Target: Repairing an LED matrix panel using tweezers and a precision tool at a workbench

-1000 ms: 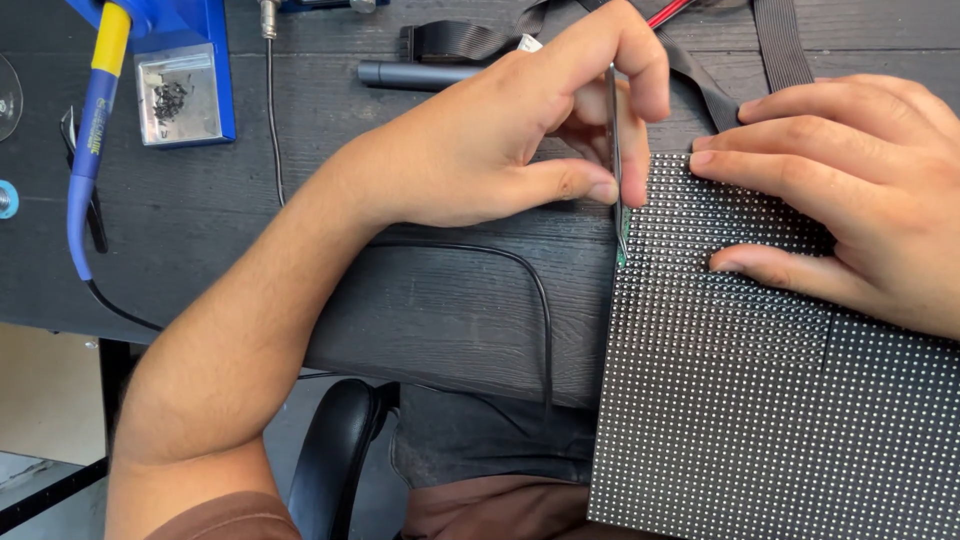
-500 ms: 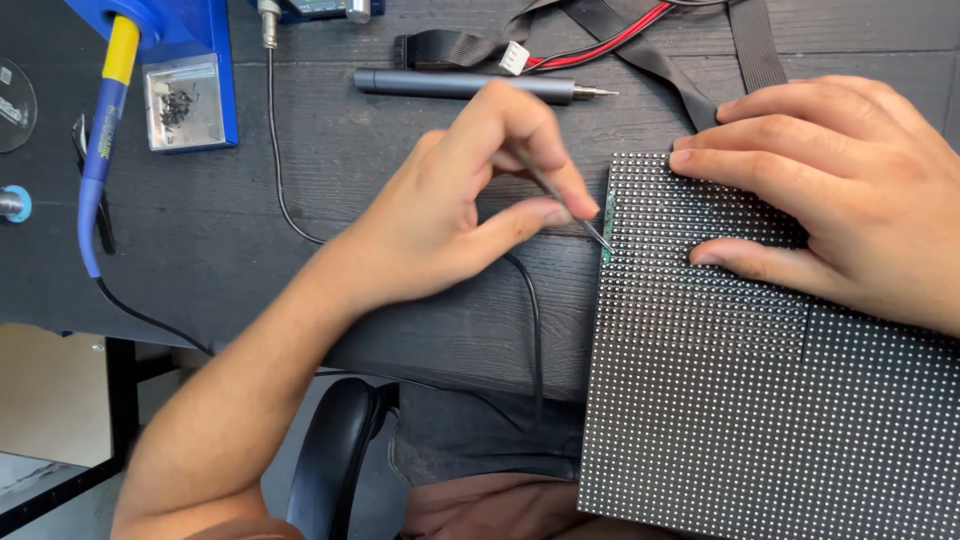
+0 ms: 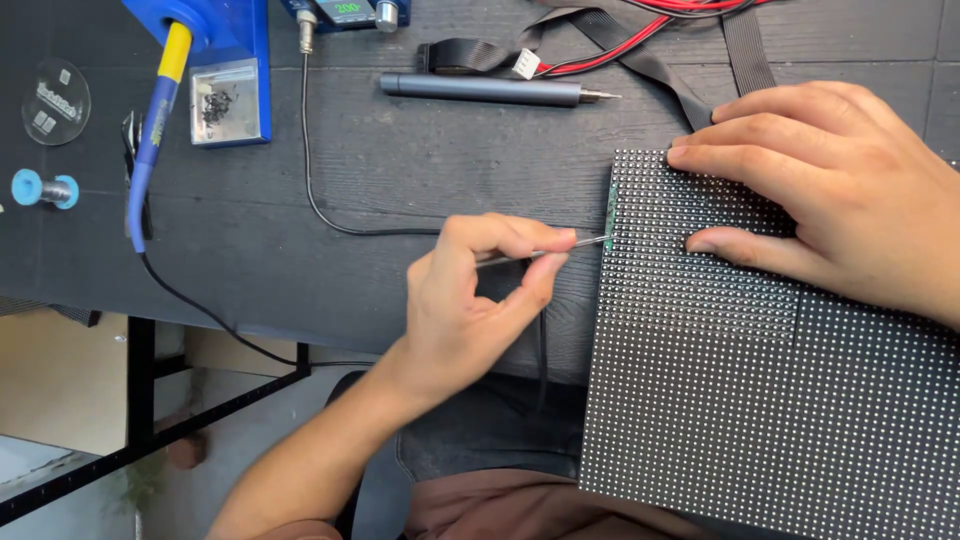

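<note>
A black panel covered with a grid of tiny white dots lies on the dark wooden table and overhangs its near edge. My left hand pinches thin metal tweezers, whose tip touches the panel's left edge. My right hand lies flat on the panel's upper part, fingers spread, pressing it down.
A dark pen-shaped driver lies at the back. A soldering iron with a blue and yellow handle rests in a blue stand at the back left. Red, black and grey flat cables run behind the panel. A black cable crosses the table.
My left hand has swung down and left, turning the tweezers from upright to nearly level with the tip at the panel's left edge. The view has shifted slightly. My right hand stays put.
</note>
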